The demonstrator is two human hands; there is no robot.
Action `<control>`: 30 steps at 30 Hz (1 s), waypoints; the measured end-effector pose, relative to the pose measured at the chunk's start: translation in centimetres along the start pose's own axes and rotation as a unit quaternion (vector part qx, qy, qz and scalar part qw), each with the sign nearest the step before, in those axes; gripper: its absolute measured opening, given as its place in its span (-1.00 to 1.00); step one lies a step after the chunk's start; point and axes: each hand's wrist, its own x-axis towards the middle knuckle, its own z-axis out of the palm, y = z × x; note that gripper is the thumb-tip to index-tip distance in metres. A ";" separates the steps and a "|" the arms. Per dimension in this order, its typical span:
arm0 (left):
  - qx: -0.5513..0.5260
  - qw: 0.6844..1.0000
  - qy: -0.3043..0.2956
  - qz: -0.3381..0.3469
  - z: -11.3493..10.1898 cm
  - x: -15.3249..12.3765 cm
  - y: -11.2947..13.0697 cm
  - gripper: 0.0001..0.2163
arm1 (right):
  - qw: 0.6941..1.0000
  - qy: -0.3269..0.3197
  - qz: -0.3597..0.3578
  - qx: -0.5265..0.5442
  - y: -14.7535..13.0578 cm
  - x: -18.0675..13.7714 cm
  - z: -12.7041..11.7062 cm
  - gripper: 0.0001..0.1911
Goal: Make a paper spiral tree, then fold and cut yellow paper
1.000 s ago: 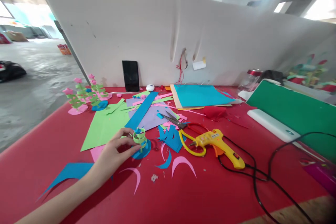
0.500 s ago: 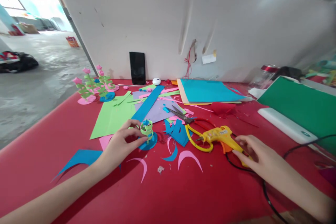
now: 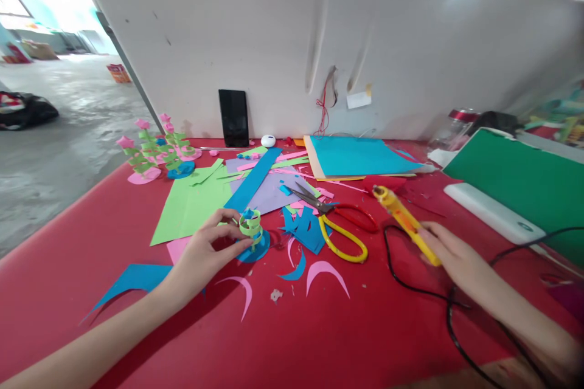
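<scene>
My left hand has its thumb and fingers closed around a small paper flower, a green paper spiral with a blue star on top, standing on a round blue paper base. In my right hand is a yellow glue gun, raised off the table with its nozzle pointing up and left; its black cord trails below. Scissors with a yellow and a red handle lie between the two hands. Blue paper scraps and curved pink cutouts rest nearby.
Finished paper flowers stand at the left rear. Green paper and a blue sheet stack lie toward the back. A phone leans on the white panel. At right are a white bar-shaped device and a green board.
My right hand has closed on the glue gun and lifted it off the table, turning it nozzle-up. The left hand still holds the paper flower. The view has shifted slightly.
</scene>
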 end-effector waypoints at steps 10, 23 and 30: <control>0.027 0.999 0.003 0.030 0.0 0.3 -0.8 -0.76 | 0.979 0.126 -0.002 -0.158 2.2 8.2 -2.9 -0.77; 0.057 0.998 -0.002 0.012 -0.2 0.5 -1.3 -0.71 | 0.943 0.244 -0.055 -0.221 5.9 7.6 -0.7 -0.75; 0.052 0.998 0.029 -0.032 0.0 0.4 0.4 -0.60 | 0.901 0.315 -0.112 -0.278 4.9 6.8 -0.6 -0.65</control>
